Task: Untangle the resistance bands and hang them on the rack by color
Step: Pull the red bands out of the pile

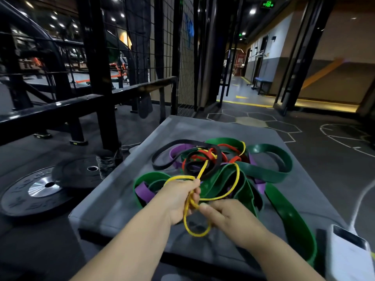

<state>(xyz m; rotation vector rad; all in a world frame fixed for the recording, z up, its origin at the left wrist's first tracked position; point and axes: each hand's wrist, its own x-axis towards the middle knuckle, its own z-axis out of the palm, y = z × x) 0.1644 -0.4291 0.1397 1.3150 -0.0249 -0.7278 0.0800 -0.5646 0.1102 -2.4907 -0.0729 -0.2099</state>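
A tangle of resistance bands lies on a grey padded box (125, 191): wide green bands (269, 171), purple bands (145, 189), a red band (205, 154), a black band (172, 150) and a thin yellow band (237, 179). My left hand (180, 197) grips gathered strands of the yellow band at the near edge of the pile. Just to its right, my right hand (227, 213) pinches the same yellow band, and a loop of it hangs below both hands. The far end of the yellow band still runs into the pile, under the black and red bands.
Black weight plates (36, 191) lie on the floor left of the box. A black metal frame with a wire grid panel (142, 57) stands behind on the left. A white device (349, 254) with a cable sits at the lower right. A corridor opens at the back right.
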